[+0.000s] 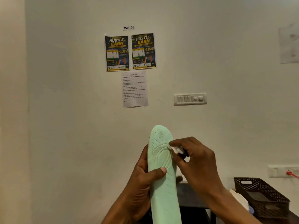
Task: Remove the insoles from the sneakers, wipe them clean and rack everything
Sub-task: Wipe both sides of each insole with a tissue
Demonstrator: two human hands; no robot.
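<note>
Head view: wiping step in hand. Left hand wraps the mint insole at mid-length, thumb across its patterned face, toe end upright above the fingers. Right hand pinches a small white wipe against the insole's right edge, above the left thumb. I judge next: stroke down the face toward the heel. Open room left of the fingers; brown basket below-right of them, well apart.

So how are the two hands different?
The left hand grips the green insole, thumb across its front; the right hand pinches a small white wipe. The left hand sits lower on the insole, the right hand higher, near the toe end. Both are curled around something.
</note>
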